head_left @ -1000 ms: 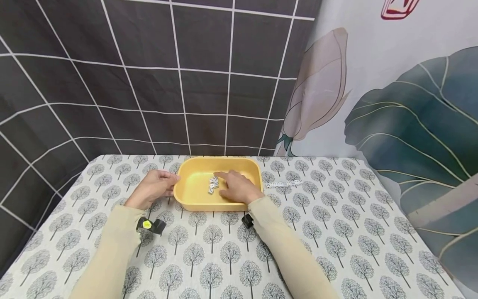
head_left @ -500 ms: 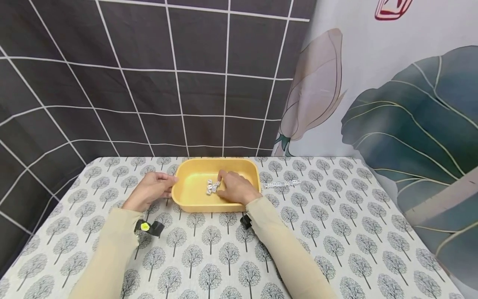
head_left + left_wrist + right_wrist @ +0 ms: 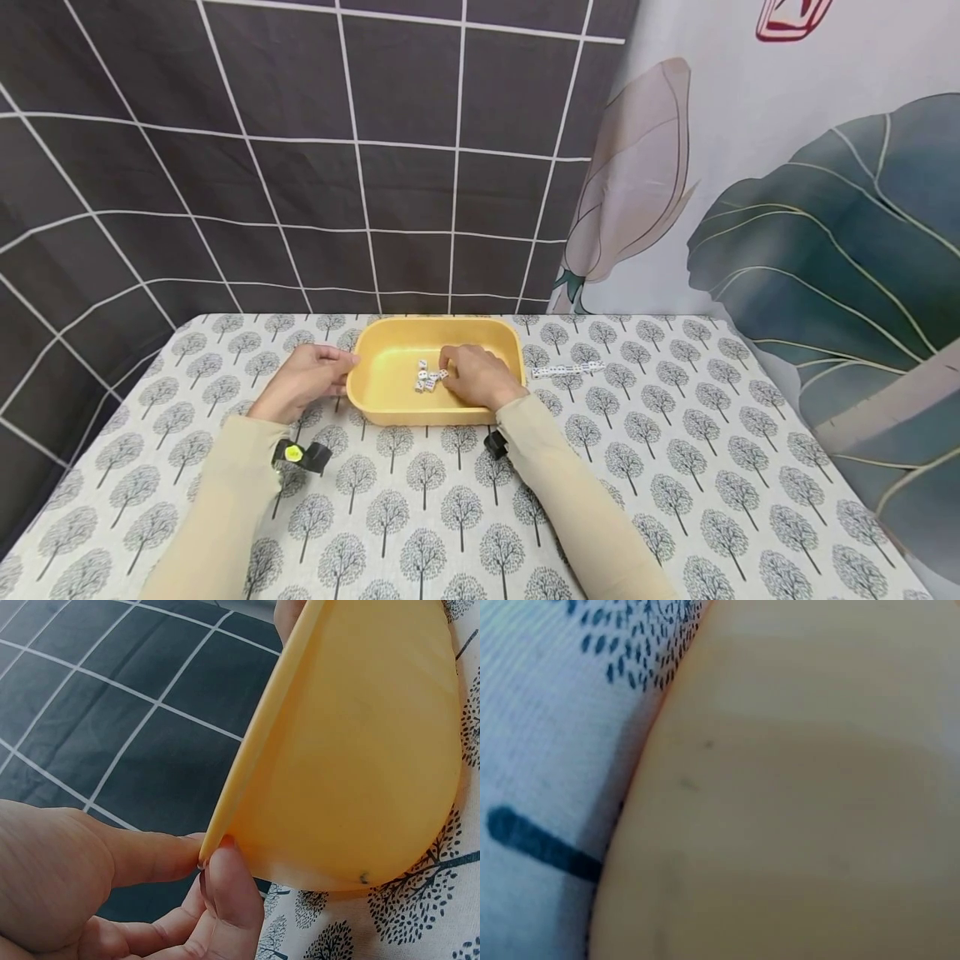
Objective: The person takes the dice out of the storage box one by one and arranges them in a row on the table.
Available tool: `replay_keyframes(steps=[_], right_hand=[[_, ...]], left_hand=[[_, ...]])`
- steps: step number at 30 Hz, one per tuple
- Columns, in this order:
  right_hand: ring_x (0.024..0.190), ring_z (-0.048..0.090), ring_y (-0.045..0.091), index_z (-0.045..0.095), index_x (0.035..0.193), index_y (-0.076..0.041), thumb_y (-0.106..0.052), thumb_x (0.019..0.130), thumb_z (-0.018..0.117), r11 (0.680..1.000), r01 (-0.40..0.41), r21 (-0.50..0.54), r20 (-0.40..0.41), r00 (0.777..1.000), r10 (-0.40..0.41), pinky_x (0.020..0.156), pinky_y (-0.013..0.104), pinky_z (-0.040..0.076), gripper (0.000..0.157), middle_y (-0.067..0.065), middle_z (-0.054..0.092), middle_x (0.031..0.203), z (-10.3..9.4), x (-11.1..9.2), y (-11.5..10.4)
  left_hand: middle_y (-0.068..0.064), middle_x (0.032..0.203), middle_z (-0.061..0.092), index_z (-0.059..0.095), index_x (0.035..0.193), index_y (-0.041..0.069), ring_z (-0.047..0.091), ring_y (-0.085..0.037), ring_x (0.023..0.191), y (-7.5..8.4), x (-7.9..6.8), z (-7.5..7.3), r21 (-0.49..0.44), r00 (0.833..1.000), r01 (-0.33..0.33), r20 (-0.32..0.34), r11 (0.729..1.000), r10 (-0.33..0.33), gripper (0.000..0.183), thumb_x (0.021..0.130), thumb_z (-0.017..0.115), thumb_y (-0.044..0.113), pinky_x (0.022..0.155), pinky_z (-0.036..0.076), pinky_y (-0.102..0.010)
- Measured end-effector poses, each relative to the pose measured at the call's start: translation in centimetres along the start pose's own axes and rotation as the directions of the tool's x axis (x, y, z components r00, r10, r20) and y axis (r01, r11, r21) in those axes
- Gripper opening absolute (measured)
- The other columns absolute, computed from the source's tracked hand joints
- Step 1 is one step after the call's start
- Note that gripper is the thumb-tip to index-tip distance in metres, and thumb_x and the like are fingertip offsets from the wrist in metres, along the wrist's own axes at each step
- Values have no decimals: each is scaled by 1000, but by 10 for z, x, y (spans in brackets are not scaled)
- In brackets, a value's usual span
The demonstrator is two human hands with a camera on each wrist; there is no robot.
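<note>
A yellow plastic basin (image 3: pixel 390 410) stands on the tree-print cloth. My left hand (image 3: pixel 306 377) pinches the rim at its left end; the left wrist view shows the thumb and a fingertip (image 3: pixel 234 881) on either side of the edge. My right hand (image 3: pixel 482 377) reaches inside over the near wall, fingers curled down at a small group of white dice (image 3: pixel 422 377) with dark pips. One die (image 3: pixel 443 374) sits at its fingertips, partly covered. Only the blurred basin wall (image 3: pixel 780 795) and cloth fill the right wrist view; the hand is out of that picture.
A straight row of white dice (image 3: pixel 567 369) lies on the cloth just right of the basin. The table (image 3: pixel 675 517) ends at a dark grid-patterned curtain (image 3: pixel 405 192) behind, and a flower-printed hanging (image 3: pixel 637 167) covers the right side.
My right fingers have gone from stretched over the dice to curled in at the right of them. The dice have spread and shifted a little. My left hand keeps its hold on the rim.
</note>
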State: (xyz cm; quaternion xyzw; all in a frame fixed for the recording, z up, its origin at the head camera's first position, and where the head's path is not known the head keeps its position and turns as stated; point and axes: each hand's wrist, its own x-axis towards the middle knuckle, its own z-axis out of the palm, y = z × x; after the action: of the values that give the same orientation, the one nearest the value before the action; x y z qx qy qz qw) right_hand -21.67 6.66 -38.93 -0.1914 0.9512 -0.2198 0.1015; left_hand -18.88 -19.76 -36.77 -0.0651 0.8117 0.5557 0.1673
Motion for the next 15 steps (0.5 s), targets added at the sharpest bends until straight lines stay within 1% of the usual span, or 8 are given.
replay_keyframes(steps=[5,11,15], right_hand=[[69,55,15,68,102,-16,-17,92,73,1000,-6,0,-21,1000,6,62,28,48,11,1,60,80,-1,1,1],[74,56,15,69,97,-17,-20,91,76,1000,-11,-24,-34,999,10,66,28,48,10,-1,62,83,-2,0,3],[72,56,15,69,95,-17,-22,90,77,1000,-7,-15,-35,999,6,66,28,47,10,-1,63,81,-5,-2,3]], left_hand=[[-17,115,67,53,131,-11,68,-14,85,0,0,0,0,1000,-6,2,1000,6,37,105,56,15,79,64,-25],[-18,114,67,52,132,-12,68,-13,84,1,-1,0,-5,1000,-7,5,1000,7,37,105,55,15,79,64,-25],[-17,113,68,52,131,-12,68,-13,83,1,-1,0,-5,1000,-9,8,1000,9,37,105,55,14,79,64,-24]])
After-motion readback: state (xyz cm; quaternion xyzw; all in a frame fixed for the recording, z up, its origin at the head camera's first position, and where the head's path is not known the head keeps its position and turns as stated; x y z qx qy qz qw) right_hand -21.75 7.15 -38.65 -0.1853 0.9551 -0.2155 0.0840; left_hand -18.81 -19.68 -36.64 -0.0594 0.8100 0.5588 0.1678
